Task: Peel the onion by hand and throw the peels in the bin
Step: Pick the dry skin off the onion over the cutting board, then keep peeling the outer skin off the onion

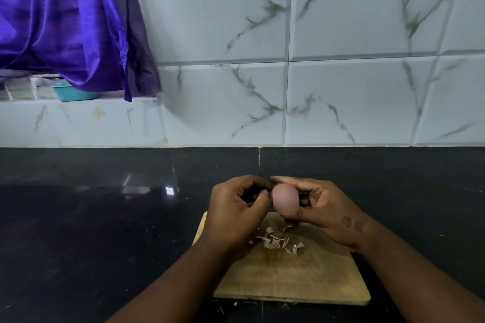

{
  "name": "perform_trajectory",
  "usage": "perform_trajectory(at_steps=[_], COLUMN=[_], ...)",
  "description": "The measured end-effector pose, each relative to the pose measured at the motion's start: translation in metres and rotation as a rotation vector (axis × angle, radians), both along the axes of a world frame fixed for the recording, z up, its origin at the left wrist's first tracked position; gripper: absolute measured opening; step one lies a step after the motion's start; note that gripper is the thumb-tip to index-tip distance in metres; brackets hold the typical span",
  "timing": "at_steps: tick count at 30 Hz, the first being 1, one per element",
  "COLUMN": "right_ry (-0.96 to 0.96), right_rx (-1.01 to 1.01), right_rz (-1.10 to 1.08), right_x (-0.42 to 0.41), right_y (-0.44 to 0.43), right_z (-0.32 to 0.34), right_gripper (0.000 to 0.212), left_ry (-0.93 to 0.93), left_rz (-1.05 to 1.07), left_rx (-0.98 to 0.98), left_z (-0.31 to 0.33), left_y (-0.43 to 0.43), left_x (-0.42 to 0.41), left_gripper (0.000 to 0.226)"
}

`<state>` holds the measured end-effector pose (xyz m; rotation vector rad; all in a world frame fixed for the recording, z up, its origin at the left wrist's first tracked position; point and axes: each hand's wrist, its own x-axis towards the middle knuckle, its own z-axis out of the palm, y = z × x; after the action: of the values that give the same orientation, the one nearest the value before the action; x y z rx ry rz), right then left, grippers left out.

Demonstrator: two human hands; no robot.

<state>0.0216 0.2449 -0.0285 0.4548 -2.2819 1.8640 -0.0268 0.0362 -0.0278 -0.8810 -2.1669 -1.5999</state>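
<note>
White marble-look tiles (341, 34) fill the upper half of the view, above a glossy black counter (105, 217). A purple satin curtain (65, 21) hangs at the far left, over a ledge that holds a small teal tub (70, 92). A wooden cutting board (301, 275) lies on the counter near the person.

Both hands are raised just above the board's far edge. The right hand (328, 210) cradles the onion (285, 198), with its fingers curled over the top and far side and its thumb underneath. The left hand (233, 212) has curled fingers whose tips are drawn together, pinching at the onion's left end. The blur hides whether a flap of skin lies between them.

The onion looks small, pale pink and smooth, and most of its papery skin seems to be gone. It should be light and firm, but a bare surface like this is probably slick, so a wrapping hold round the middle suits it better than fingertips alone. Any skin left is likely thin and brittle and would tear into bits, so it is best lifted by nail from the root or tip end.

Small curled peels (275, 241) lie scattered on the board under the hands, and a few flecks sit on the counter by its near edge. They would weigh almost nothing and need gathering. No bin is in view.
</note>
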Motion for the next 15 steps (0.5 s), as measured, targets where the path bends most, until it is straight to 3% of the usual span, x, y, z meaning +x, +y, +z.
perform_trajectory(at_steps=[4,9,15], right_ry=[0.001,0.0,0.012], right_rx=[-0.007,-0.015,-0.013], right_rz=[0.0,0.009,-0.017], right_x=[0.0006,0.0006,0.001], right_y=[0.0003,-0.0002,0.0018], right_z=[0.0005,0.0002,0.0014], right_gripper=[0.062,0.063,0.061], left_ry=[-0.021,0.021,0.015], left_rz=[-0.035,0.003,-0.044], left_rx=[0.011,0.003,0.003], left_z=[0.0025,-0.002,0.0002], left_y=[0.0013,-0.0004,0.0009], left_x=[0.0059,-0.0035,0.0018], left_gripper=[0.006,0.018,0.006])
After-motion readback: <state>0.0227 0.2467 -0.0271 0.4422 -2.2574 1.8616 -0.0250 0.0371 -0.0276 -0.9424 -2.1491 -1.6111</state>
